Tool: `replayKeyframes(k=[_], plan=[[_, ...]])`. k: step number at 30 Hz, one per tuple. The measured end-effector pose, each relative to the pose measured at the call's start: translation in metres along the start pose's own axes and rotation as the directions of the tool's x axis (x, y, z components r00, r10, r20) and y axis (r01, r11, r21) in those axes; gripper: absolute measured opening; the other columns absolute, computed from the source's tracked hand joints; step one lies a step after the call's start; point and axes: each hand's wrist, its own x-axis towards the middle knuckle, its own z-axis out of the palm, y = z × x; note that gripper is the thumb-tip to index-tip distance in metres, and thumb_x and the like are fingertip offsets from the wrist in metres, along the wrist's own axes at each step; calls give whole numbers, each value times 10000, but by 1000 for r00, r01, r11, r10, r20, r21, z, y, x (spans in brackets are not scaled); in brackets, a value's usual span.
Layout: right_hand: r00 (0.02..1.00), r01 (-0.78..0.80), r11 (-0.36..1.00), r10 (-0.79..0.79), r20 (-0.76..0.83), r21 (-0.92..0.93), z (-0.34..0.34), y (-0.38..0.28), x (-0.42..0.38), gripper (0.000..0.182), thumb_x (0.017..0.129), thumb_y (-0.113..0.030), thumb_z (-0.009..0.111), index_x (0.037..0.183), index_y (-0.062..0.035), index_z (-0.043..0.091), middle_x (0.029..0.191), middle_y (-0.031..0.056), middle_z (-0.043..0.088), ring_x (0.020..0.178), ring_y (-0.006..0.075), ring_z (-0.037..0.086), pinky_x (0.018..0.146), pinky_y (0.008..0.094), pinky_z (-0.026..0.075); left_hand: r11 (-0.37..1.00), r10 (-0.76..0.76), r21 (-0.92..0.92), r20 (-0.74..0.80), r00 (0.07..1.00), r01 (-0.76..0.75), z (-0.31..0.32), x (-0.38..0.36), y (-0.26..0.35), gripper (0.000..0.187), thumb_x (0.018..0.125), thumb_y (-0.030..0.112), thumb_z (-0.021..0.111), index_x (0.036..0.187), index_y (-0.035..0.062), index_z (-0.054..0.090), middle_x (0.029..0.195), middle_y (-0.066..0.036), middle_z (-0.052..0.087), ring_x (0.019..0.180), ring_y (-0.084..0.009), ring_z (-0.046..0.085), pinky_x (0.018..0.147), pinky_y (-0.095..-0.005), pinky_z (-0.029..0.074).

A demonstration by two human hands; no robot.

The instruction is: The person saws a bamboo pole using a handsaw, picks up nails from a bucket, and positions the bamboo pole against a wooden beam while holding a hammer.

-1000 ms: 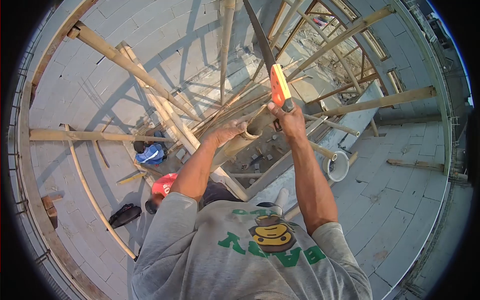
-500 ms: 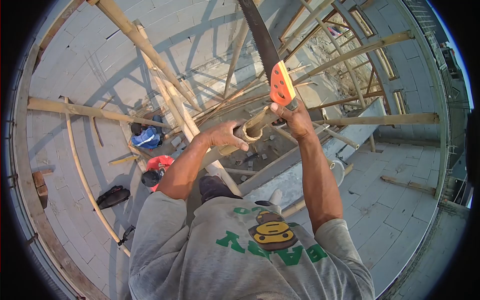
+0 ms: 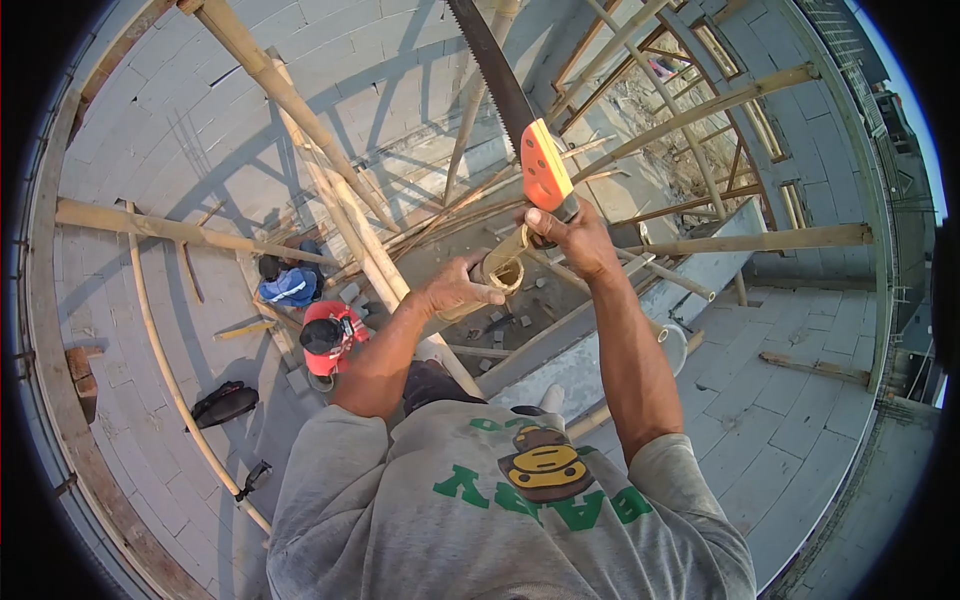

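My right hand is closed round the dark grip of a handsaw with an orange handle. Its toothed dark blade points up and away. My left hand grips a bamboo pole close to its hollow, ragged end, the thumb lying along the near side. A short tongue of bamboo rises from that open end toward my right hand, its tip right by the right fingers. The lower part of the pole runs behind my left hand and wrist.
Below, one person in a red top and dark cap and another in blue are near the wall. Bamboo props and a long timber beam cross the space. A black bag lies at left; a concrete ledge runs at right.
The saw and my right hand have shifted slightly left. My left hand still grips the pole. The person in red has come further into view beside my left forearm.
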Motion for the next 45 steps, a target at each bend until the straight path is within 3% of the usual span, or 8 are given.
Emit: replayKeyframes(k=[4, 8, 16, 20, 23, 30, 36, 45], plan=[[950, 181, 921, -254, -182, -344, 9, 4, -6, 325, 828, -213, 743, 1050, -19, 607, 866, 71, 649, 777, 174, 603, 693, 325, 484, 844, 375, 535, -522, 766, -49, 42, 1, 8, 733, 545, 395, 907, 1084, 38, 563, 1021, -141, 627, 977, -318, 596, 852, -423, 468], [838, 332, 752, -513, -188, -569, -2, 21, -13, 286, 820, -143, 715, 1066, -49, 605, 905, 153, 652, 826, 319, 648, 729, 376, 501, 743, 537, 668, -569, 623, -31, 47, 28, -8, 783, 545, 449, 896, 1122, 39, 563, 1059, -170, 591, 1032, -348, 569, 881, -447, 454], [738, 369, 573, -659, -144, -732, -16, 20, -106, 385, 781, -80, 701, 1126, -16, 541, 987, 185, 625, 869, 391, 635, 737, 396, 510, 930, 364, 200, -399, 841, -308, 24, 25, 1, 964, 551, 540, 875, 1262, 33, 466, 1172, -129, 572, 1117, -268, 542, 942, -387, 440], [770, 441, 381, -627, 124, -812, -9, 26, -146, 440, 809, -162, 677, 1180, -13, 496, 999, 184, 616, 821, 400, 633, 731, 438, 516, 935, 271, -135, -327, 905, -329, 13, 33, -26, 1097, 618, 714, 751, 1398, 34, 387, 1284, -127, 527, 1205, -238, 494, 1001, -351, 401], [927, 246, 378, -362, 102, -893, -16, 47, -159, 455, 775, -151, 679, 1165, -19, 487, 983, 202, 603, 803, 424, 617, 713, 485, 502, 973, 220, 32, -427, 877, -228, 6, 56, -46, 1043, 673, 800, 624, 1349, 23, 459, 1233, -144, 557, 1167, -228, 510, 980, -342, 411], [928, 129, 308, -372, 6, -943, -23, 56, -163, 439, 760, -131, 656, 1146, -32, 471, 914, 200, 600, 750, 426, 611, 663, 509, 483, 944, 307, 8, -380, 873, -329, 2, 60, -41, 864, 719, 798, 579, 1089, 19, 638, 935, -59, 635, 868, -145, 572, 796, -318, 461], [890, 212, 162, -440, 122, -964, -30, 60, -156, 488, 699, -102, 680, 1128, -23, 460, 745, 204, 616, 728, 416, 617, 672, 496, 486, 954, 289, 69, -470, 834, -291, 13, 49, -24, 745, 758, 713, 627, 1022, 17, 651, 849, -29, 631, 791, -111, 578, 726, -278, 463], [921, 314, 242, -313, 232, -918, -50, 49, -160, 572, 702, -107, 657, 1201, -3, 398, 767, 233, 621, 702, 444, 607, 658, 519, 491, 904, 317, -111, -473, 822, -413, 18, 53, -24, 652, 770, 631, 687, 998, 20, 666, 847, 4, 636, 783, -79, 568, 695, -261, 447]])
